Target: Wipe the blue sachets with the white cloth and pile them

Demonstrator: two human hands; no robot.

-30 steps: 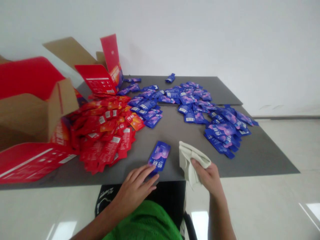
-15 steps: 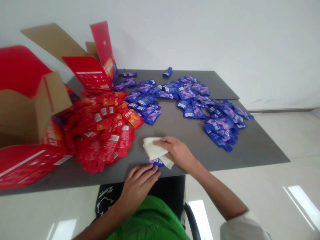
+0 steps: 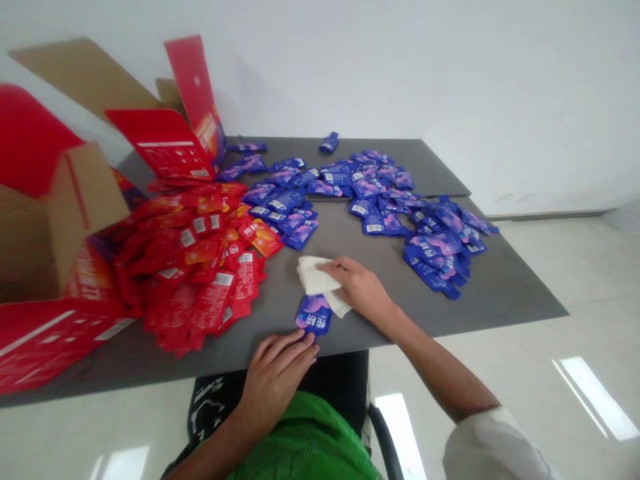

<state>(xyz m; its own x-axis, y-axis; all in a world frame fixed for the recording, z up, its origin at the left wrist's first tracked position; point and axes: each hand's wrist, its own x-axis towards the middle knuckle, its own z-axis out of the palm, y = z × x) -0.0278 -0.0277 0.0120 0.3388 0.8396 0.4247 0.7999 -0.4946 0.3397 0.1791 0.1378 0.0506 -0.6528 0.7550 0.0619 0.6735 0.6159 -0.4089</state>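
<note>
In the head view a blue sachet (image 3: 314, 316) with a pink print lies flat near the table's front edge. My left hand (image 3: 280, 363) rests with outstretched fingers, their tips touching the sachet's near edge. A folded cream cloth (image 3: 316, 275) is gripped by my right hand (image 3: 361, 283) at the sachet's far end, where it covers part of it. My right fingertips are partly hidden by the cloth. Left of my hands spreads a heap of red sachets (image 3: 190, 260); beyond them are loose blue sachets (image 3: 285, 207).
An open red carton (image 3: 55, 333) stands at the left, with another red carton (image 3: 165, 140) behind it. More blue sachets (image 3: 440, 243) lie in a pile on the right of the grey table (image 3: 520, 293). A white wall (image 3: 400, 67) rises behind.
My right hand has moved the cloth away from me, uncovering more of the blue sachet. My left hand stays at the near edge. The view has shifted slightly.
</note>
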